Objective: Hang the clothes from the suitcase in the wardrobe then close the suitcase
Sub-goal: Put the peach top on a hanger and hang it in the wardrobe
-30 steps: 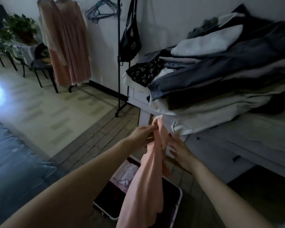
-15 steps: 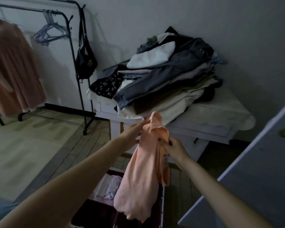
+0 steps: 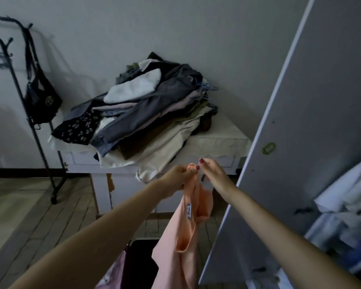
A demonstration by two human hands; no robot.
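Observation:
A peach-pink garment (image 3: 186,236) hangs in front of me, a small label showing near its top. My left hand (image 3: 177,177) grips its upper edge. My right hand (image 3: 212,173) pinches the same top edge with thumb and fingertip, right beside the left. Below the garment lies the open suitcase (image 3: 140,263), dark inside, with pale pink cloth at its left. The grey wardrobe door (image 3: 296,142) stands open on the right, with white folded items (image 3: 346,207) inside.
A white table (image 3: 217,140) against the wall carries a tall pile of clothes (image 3: 150,109). A black clothes rail (image 3: 35,122) with a black bag (image 3: 43,101) stands at the left. The floor is wooden planks.
My view has swung right, bringing the wardrobe door closer and the rail to the left edge. Both hands have lifted the garment's top higher and drawn together on it.

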